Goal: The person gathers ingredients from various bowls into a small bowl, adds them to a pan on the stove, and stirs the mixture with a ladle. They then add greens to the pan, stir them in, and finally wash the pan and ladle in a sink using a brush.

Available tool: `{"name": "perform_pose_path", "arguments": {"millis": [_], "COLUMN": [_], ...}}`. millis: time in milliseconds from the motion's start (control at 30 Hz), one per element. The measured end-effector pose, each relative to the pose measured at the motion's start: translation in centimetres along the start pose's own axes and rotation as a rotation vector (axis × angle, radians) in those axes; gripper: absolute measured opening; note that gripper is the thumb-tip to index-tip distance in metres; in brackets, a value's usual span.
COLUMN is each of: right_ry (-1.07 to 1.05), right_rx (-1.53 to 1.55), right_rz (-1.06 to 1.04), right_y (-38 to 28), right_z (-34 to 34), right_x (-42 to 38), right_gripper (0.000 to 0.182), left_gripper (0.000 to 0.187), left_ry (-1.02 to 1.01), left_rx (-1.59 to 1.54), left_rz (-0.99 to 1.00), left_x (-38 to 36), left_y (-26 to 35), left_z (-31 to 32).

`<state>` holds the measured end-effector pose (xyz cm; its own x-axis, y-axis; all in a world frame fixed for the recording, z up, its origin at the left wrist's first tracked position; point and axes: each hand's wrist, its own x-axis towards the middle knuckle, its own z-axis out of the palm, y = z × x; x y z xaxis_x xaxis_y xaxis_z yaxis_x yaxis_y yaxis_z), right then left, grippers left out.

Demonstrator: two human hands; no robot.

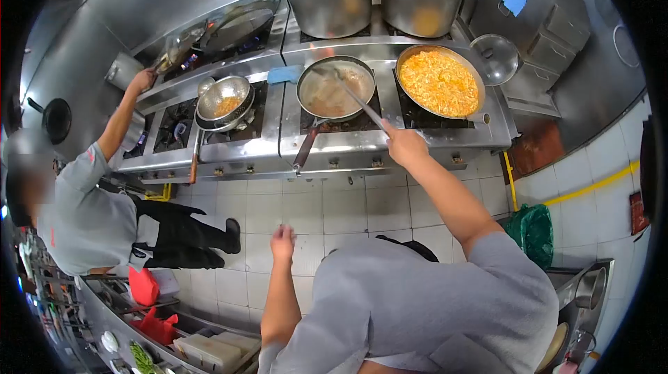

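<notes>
My right hand (407, 146) is closed round the end of a long-handled metal utensil (363, 105). Its far end dips into a frying pan (304, 96) on the front burner, where a thin brown layer (330, 99) covers the bottom; steam and blur hide the utensil's head. The pan's dark handle (306, 148) sticks out over the stove's front edge, with no hand on it. My left hand (282, 242) hangs low over the floor, away from the stove, its fingers curled with nothing visible in them. Right of the frying pan sits a wide pan (481, 89) full of orange-yellow food (438, 83).
Two big stockpots (327, 5) stand at the back. A strainer (226, 96) rests over a pan on the left, near a folded blue cloth (284, 74). A co-worker (90, 200) reaches to a far-left pan. A green-lined bin (530, 235) stands right; a counter (132, 332) runs behind.
</notes>
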<state>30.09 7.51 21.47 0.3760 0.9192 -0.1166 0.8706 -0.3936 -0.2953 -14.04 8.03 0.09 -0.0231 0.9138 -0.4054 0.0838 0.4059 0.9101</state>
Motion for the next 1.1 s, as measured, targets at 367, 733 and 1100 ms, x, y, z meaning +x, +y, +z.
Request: {"name": "perform_pose_path", "arguments": {"millis": [367, 733, 1100], "right_ry": [-0.105, -0.016, -0.027], "right_rx": [-0.037, -0.051, 0.114], "right_rz": [-0.112, 0.082, -0.013], "right_y": [-0.2, 2.4, 1.3], "right_z": [-6.4, -3.2, 0.5], "right_x": [-4.9, -2.0, 1.3], "right_gripper": [0.055, 0.057, 0.062], "left_gripper": [0.045, 0.049, 0.057], "left_ry": [-0.313, -0.313, -0.480], "left_rx": [-0.363, -0.339, 0.628], "left_rz": [-0.054, -0.052, -0.086], "left_x": [2.7, -0.2, -1.6], "left_y": [18.3, 17.2, -6.9], "left_z": [16.6, 17.4, 3.9]}}
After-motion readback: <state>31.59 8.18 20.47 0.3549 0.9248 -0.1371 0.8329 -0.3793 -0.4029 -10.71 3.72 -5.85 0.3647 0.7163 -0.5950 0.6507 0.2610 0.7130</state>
